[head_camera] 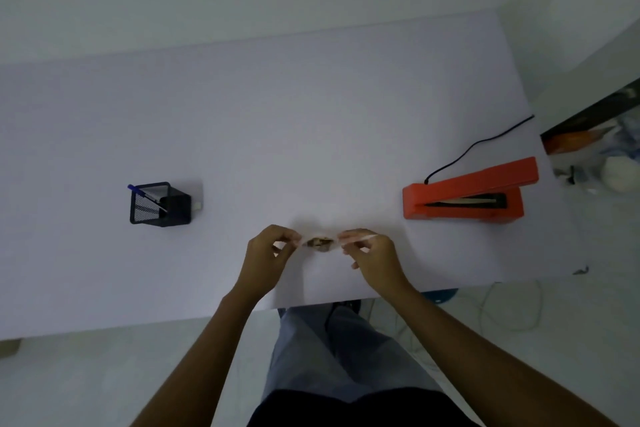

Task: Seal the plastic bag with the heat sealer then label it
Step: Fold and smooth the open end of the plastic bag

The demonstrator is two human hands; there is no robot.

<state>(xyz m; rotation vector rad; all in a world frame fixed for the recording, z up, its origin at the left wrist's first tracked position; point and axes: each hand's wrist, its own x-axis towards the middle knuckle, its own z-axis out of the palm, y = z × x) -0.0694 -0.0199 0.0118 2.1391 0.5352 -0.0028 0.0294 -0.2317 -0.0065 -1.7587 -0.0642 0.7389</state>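
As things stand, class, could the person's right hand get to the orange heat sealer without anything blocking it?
Probably yes. The orange heat sealer sits on the white table just beyond and right of the right hand, with bare tabletop between them. But that hand shares its grip on the small clear plastic bag with the left hand.

No legible text, brand, number or sign anywhere; surfaces too dim, blurred to read

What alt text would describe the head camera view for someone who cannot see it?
Two bare hands, left hand and right hand, hold a small clear plastic bag of brownish contents above a white table. An orange heat sealer lies to the right, a black mesh pen holder to the left.
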